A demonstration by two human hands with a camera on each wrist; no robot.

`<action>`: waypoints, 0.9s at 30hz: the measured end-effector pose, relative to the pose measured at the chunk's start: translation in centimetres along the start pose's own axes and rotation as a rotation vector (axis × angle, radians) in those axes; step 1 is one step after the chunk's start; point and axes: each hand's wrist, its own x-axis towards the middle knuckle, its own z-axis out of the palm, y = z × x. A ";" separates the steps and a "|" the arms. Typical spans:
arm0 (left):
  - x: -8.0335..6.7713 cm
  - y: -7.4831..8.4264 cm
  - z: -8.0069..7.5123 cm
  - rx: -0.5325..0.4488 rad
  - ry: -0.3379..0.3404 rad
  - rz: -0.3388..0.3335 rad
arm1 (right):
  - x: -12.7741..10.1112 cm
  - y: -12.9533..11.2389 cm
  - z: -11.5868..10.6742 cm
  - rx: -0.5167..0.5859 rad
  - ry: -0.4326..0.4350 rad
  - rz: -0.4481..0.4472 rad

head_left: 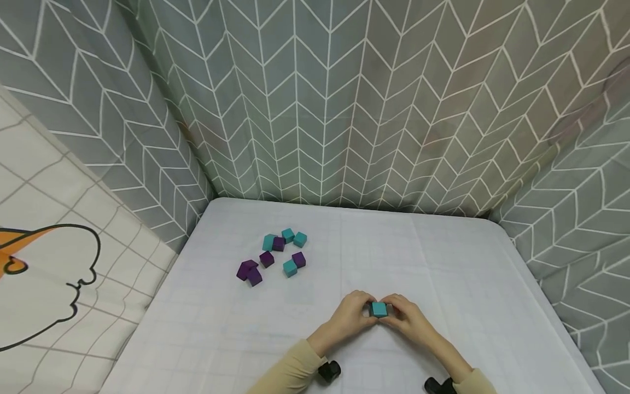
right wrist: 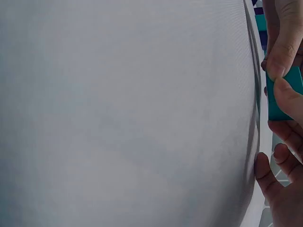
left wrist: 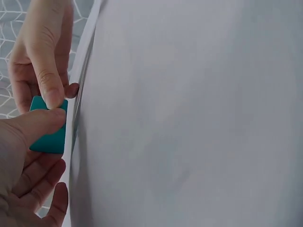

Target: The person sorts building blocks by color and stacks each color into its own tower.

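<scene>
Between my two hands is a teal cube-shaped block [head_left: 379, 310], over the near part of the table. My left hand [head_left: 351, 313] holds it from the left and my right hand [head_left: 409, 318] from the right. In the left wrist view, both thumbs press on one face of the teal block [left wrist: 51, 143], close together. The right wrist view shows the same block [right wrist: 276, 109] at the image's right edge, with the thumb tips meeting on it. Fingers hide much of its sides, and whether it touches the table I cannot tell.
Left of centre on the white-covered table [head_left: 206, 328] lies a loose group of several teal blocks [head_left: 300, 239] and purple blocks [head_left: 267, 259]. Some touch or overlap. Patterned curtains [head_left: 334, 109] hang behind the table's far edge and at its sides.
</scene>
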 end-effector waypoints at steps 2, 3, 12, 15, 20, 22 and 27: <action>0.0 0.1 0.2 -0.005 0.009 0.001 | -0.2 0.0 0.0 -0.003 0.005 0.006; 0.0 0.1 0.3 -0.007 0.010 0.002 | -0.4 0.0 0.0 -0.005 0.008 0.009; 0.0 -0.3 1.2 -0.052 -0.039 -0.009 | -1.5 -0.6 0.2 0.032 0.066 0.042; -0.2 -0.6 1.4 -0.067 -0.040 -0.014 | -1.3 -1.6 0.2 0.078 0.085 0.069; -0.2 -0.7 1.4 -0.069 -0.036 -0.004 | -0.9 -3.0 -0.2 0.094 0.080 0.127; -0.2 -0.6 1.4 -0.071 -0.034 0.000 | -0.9 -3.1 -0.4 0.091 0.075 0.131; 0.0 -0.3 1.5 -0.088 -0.023 0.012 | -1.3 -2.2 -0.2 0.110 0.075 0.116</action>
